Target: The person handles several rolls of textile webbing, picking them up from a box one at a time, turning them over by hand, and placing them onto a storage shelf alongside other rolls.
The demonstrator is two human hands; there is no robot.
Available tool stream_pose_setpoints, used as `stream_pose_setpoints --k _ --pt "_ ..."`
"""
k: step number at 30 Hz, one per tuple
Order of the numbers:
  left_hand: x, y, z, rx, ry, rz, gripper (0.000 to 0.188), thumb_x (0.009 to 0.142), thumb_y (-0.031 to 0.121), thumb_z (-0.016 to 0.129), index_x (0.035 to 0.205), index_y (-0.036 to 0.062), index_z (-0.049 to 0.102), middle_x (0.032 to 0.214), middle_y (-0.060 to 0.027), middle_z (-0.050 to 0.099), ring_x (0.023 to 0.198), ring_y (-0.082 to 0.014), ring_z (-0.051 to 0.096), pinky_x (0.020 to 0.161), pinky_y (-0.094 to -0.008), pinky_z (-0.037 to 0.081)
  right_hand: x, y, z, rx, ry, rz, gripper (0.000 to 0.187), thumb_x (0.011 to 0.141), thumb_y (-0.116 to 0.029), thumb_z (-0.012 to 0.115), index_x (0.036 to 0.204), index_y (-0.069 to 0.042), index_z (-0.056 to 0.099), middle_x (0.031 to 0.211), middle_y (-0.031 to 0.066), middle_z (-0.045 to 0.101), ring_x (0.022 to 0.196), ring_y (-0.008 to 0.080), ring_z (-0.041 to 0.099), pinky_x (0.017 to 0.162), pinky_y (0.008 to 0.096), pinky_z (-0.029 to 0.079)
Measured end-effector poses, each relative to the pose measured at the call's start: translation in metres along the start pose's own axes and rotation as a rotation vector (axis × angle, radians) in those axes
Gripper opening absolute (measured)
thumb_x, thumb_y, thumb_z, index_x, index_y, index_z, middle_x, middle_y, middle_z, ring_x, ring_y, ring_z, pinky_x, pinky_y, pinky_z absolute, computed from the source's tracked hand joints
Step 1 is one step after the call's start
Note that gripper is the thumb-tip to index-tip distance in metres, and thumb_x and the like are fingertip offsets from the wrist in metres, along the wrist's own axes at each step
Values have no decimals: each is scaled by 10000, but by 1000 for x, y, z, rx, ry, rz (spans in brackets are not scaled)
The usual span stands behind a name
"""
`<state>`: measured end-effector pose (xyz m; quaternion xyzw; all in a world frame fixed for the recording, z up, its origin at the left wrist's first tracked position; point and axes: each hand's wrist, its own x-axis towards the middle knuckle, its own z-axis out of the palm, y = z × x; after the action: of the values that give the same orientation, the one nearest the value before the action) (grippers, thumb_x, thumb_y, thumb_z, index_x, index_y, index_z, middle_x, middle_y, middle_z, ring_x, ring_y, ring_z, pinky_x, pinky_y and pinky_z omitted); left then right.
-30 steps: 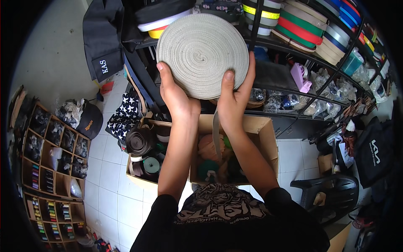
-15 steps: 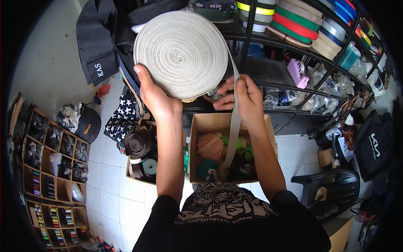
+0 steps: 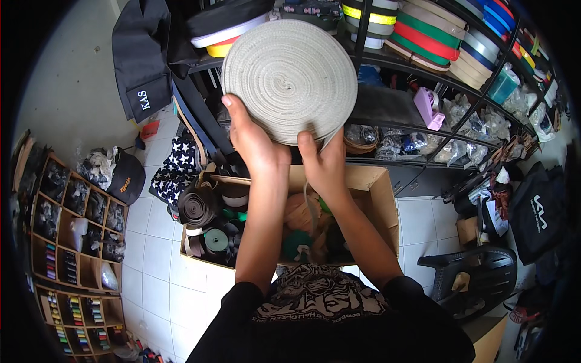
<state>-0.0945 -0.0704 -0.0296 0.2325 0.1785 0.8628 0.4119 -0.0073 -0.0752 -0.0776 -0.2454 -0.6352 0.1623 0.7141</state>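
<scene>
A large, pale grey roll of webbing (image 3: 289,80) is held up in front of me, its coiled flat side facing me. My left hand (image 3: 257,140) grips its lower left edge, the thumb on the near face and the fingers hidden behind. At the bottom edge, my right hand (image 3: 324,162) closes on the roll too, its thumb pressed to the coil. The loose end of the webbing (image 3: 311,207) drops past my right hand into an open cardboard box (image 3: 381,190), where peach, green and dark rolls lie.
Left of that box, another holds dark rolls (image 3: 196,206) and a pale green one. A black shelf (image 3: 387,106) at the back carries coloured webbing rolls (image 3: 423,36) and bagged items. A wooden compartment rack (image 3: 85,242) stands left, a black plastic chair (image 3: 472,278) right.
The roll has moved to the right along with my left hand. My right hand has slid from the hanging strip to the roll's bottom edge, and the strip has gone slacker.
</scene>
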Motion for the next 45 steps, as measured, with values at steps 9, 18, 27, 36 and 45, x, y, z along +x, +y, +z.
stream_pose_setpoints --k 9,18,27,36,45 --pt "-40 -9 -18 -63 -142 -213 550 970 445 371 1367 64 354 1377 -125 413 1275 -278 385 1074 -444 287 30 8 -37 388 67 227 486 841 -168 684 1202 54 447 1114 118 572 1005 171 542 892 309 426" --pt "7 37 -35 1078 -1049 -143 357 881 252 634 1114 -16 590 1006 -87 625 906 -132 564 803 -258 441 68 10 -93 -11 -994 313 490 675 -268 819 1023 12 618 861 104 670 788 143 616 709 283 481" --pt "6 25 -30 383 -304 -46 316 897 248 634 977 -57 631 864 -89 655 735 -104 588 691 -234 482 44 6 -65 -21 -392 164 542 859 -336 641 1286 -42 483 1132 169 619 1033 230 603 887 321 449" --pt "7 17 -13 169 -129 99 413 944 322 542 1102 -57 571 1028 -121 627 911 -163 597 834 -289 472 25 -8 -23 60 65 122 503 964 -272 487 1371 -2 369 1281 202 507 1177 255 497 993 333 362" --pt "-7 -1 -25 79 -126 -44 494 949 335 468 1300 -12 429 1275 -130 514 1191 -256 482 1029 -396 354 28 6 -24 189 140 153 518 977 -212 465 1398 36 293 1365 167 414 1217 218 431 1031 318 316"
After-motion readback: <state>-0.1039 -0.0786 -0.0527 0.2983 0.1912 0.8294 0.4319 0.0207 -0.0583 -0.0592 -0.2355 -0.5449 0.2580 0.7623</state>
